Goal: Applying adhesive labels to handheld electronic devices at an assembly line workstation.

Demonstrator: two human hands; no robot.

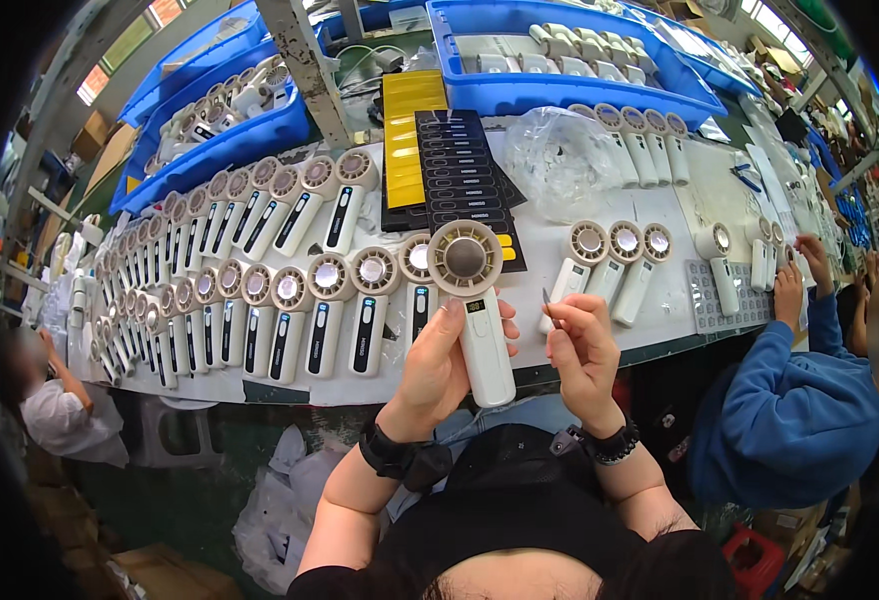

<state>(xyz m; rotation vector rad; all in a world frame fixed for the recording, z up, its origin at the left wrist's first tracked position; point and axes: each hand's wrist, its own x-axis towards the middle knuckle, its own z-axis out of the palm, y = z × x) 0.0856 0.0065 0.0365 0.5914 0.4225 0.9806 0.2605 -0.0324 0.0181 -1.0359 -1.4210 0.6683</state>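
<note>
My left hand [434, 362] is wrapped around the white handle of a handheld fan [487, 350], which stands upright with its round beige head at the top and a small lit display below it. Close to its right side, my right hand [588, 355] pinches a thin, dark, pointed tool [551, 308], apart from the fan; most of the tool is hidden by the fingers. Several fans with black front strips [368, 330] lie in rows to the left. On the right lie three plain white fans [607, 275].
Black label sheets [457, 165] and a yellow sheet [412, 95] lie behind the fan. Beyond are a clear plastic bag [560, 165] and blue bins [580, 98] holding white parts. Pliers [748, 178] lie at the right. A blue-sleeved person [790, 410] works there; another person [70, 415] is at the left.
</note>
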